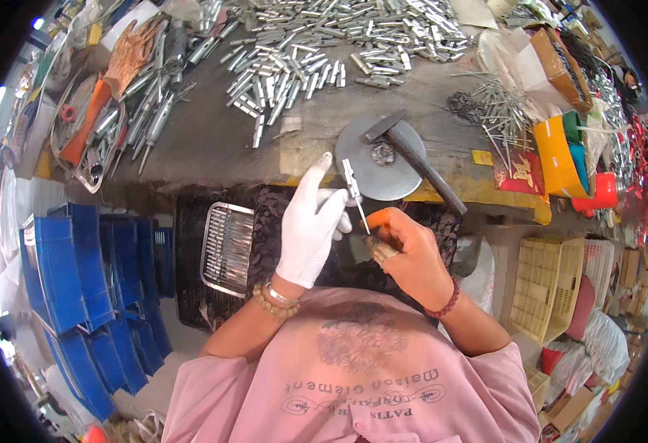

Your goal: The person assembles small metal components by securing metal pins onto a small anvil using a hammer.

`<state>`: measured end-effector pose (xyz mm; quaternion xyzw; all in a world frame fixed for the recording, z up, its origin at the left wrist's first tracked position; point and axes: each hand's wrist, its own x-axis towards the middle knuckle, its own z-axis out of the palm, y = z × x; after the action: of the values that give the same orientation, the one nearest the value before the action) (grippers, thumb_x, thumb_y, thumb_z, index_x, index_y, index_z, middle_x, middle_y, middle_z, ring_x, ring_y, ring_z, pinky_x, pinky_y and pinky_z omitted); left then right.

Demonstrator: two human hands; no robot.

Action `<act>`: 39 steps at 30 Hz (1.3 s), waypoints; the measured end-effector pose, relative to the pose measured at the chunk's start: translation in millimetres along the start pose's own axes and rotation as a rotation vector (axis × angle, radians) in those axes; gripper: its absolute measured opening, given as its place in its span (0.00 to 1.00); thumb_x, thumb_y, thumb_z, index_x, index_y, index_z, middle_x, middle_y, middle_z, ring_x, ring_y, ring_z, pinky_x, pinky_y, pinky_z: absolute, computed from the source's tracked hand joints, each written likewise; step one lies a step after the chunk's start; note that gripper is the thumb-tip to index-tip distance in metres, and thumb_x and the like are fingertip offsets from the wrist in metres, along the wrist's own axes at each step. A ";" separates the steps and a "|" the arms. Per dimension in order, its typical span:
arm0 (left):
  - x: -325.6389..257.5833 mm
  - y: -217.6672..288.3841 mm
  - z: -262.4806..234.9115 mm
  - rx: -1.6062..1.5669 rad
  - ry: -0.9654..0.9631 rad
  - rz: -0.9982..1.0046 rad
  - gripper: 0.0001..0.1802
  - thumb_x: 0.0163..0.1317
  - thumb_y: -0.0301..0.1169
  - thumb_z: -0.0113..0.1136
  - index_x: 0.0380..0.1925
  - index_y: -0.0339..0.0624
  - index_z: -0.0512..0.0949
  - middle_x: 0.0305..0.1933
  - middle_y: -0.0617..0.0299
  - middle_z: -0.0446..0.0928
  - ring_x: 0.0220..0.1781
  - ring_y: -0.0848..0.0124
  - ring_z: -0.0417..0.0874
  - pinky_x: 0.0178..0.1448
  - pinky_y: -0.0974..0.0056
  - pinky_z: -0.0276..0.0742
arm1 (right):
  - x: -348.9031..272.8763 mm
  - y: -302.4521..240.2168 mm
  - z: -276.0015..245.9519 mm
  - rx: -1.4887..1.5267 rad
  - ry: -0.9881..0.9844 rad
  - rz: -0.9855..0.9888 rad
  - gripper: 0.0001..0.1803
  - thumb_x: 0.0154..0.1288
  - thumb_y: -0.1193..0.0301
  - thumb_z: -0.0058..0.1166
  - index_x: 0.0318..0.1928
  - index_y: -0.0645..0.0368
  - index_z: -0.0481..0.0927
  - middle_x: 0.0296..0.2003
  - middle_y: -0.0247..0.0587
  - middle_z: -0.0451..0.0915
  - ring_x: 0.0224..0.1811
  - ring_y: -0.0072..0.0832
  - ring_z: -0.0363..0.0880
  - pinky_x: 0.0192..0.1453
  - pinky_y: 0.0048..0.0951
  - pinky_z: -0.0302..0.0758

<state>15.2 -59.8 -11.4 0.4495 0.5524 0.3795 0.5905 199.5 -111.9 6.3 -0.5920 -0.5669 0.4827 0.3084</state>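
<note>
My left hand (313, 221), in a white glove, has its index finger stretched up and the other fingers bent around a slim silver metal part (351, 179). That part stands tilted, its slotted body at the top and a thin shank pointing down toward my right hand (412, 255). My right hand is bare apart from an orange finger cover and a wrapped thumb. Its fingers are curled closed beside the shank's lower end; what lies between them is hidden. Beyond both hands, a hammer (424, 168) rests across a round grey metal plate (353, 144) on the workbench.
Many silver metal parts (287, 77) are heaped on the workbench (198, 122). Thin rods (497, 107) lie at right, tools (158, 111) at left. A metal tray of parts (228, 247) sits below the bench edge. Blue bins (66, 273) and a yellow crate (549, 288) flank me.
</note>
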 end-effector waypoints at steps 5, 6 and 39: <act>-3.2 -9.6 -14.5 -0.208 0.022 0.046 0.37 0.74 0.27 0.68 0.81 0.45 0.67 0.42 0.63 0.87 0.32 0.82 0.77 0.35 0.74 0.72 | 6.4 -7.1 16.2 0.024 -0.124 0.038 0.19 0.65 0.83 0.65 0.56 0.60 0.83 0.32 0.42 0.80 0.33 0.24 0.76 0.39 0.27 0.76; -3.7 -11.4 -20.9 -0.185 0.042 0.090 0.36 0.73 0.26 0.68 0.79 0.47 0.69 0.41 0.64 0.85 0.32 0.82 0.76 0.34 0.74 0.71 | 8.6 -12.2 16.9 -0.002 -0.136 0.011 0.22 0.66 0.83 0.65 0.60 0.59 0.83 0.35 0.39 0.81 0.35 0.23 0.77 0.41 0.26 0.76; -18.0 -184.2 -226.1 0.168 1.161 0.013 0.13 0.77 0.33 0.66 0.51 0.33 0.86 0.47 0.52 0.88 0.45 0.65 0.88 0.54 0.61 0.85 | 32.1 3.2 -13.6 0.240 -0.090 -0.015 0.22 0.78 0.88 0.51 0.68 0.65 0.80 0.50 0.42 0.87 0.41 0.24 0.88 0.45 0.27 0.88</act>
<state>-220.3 -108.3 -177.5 0.2168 0.8108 0.5222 0.1512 209.7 -78.9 1.0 -0.5244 -0.5227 0.5709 0.3547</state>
